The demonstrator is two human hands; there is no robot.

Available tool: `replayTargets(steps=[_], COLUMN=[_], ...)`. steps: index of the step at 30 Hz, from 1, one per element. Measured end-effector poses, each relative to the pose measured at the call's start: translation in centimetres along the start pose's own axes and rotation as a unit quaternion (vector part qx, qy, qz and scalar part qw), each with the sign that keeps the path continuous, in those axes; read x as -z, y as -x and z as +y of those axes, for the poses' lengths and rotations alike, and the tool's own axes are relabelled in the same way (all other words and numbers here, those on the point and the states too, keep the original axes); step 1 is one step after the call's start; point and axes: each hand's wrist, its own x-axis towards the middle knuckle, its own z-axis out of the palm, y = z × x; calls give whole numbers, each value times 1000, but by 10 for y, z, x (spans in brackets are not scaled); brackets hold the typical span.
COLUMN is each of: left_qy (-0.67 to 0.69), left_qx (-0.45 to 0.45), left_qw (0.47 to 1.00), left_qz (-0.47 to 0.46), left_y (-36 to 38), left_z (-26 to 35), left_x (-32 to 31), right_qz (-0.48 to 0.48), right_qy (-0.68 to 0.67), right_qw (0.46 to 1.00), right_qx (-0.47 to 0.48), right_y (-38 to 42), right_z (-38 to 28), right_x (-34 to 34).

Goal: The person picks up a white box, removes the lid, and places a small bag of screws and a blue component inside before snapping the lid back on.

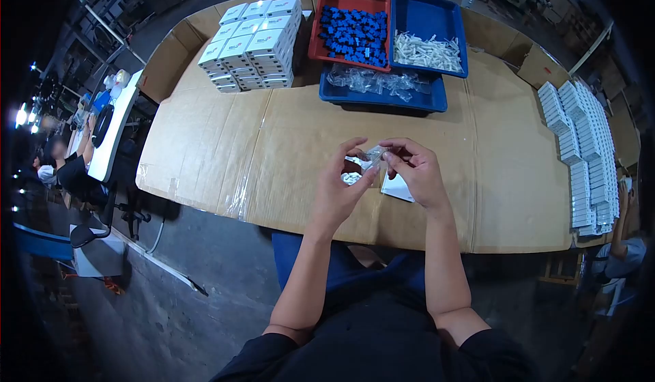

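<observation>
Between my two hands, above the cardboard-covered table, is a small crumpled clear plastic bag (374, 154). My left hand (339, 185) pinches its left side with thumb and fingers. On the other side, my right hand (421, 176) grips the bag with thumb and bent fingers. A flat white piece (397, 188), like a box or card, lies on the table partly under my right hand. Something small and white (351, 178) shows behind my left thumb; I cannot make out what it is.
A red tray (314, 49) holds blue parts; a blue tray (450, 17) beside it holds white pieces. Clear bags fill a lower blue tray (382, 103). White boxes (256, 44) are stacked back left, white units (587, 153) along the right edge. People sit at both sides.
</observation>
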Motion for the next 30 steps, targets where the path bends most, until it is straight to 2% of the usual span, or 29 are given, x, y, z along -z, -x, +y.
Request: replayTargets(steps=[5, 8, 14, 20, 23, 25, 30], left_qy=[-71, -105, -189, -244, -263, -301, -357], left_qx=[-12, -9, -15, -46, -48, -56, -97], left_qw=[997, 994, 982, 969, 963, 951, 929], left_qz=[1, -1, -13, 4, 23, 42, 22], left_y=[-2, -4, -2, 5, 8, 8, 2], left_z=[-11, -16, -35, -65, -77, -73, -78], left_x=[5, 11, 19, 24, 26, 27, 38], right_qz=[-7, 5, 5, 21, -2, 7, 17], right_qy=[28, 52, 242, 252, 249, 257, 288], right_qw=[999, 999, 969, 960, 968, 965, 956], right_qx=[20, -5, 42, 120, 39, 43, 60], right_y=[1, 0, -4, -6, -7, -7, -9], right_z=[6, 16, 28, 57, 64, 67, 79], right_x=[1, 0, -2, -11, -13, -16, -20])
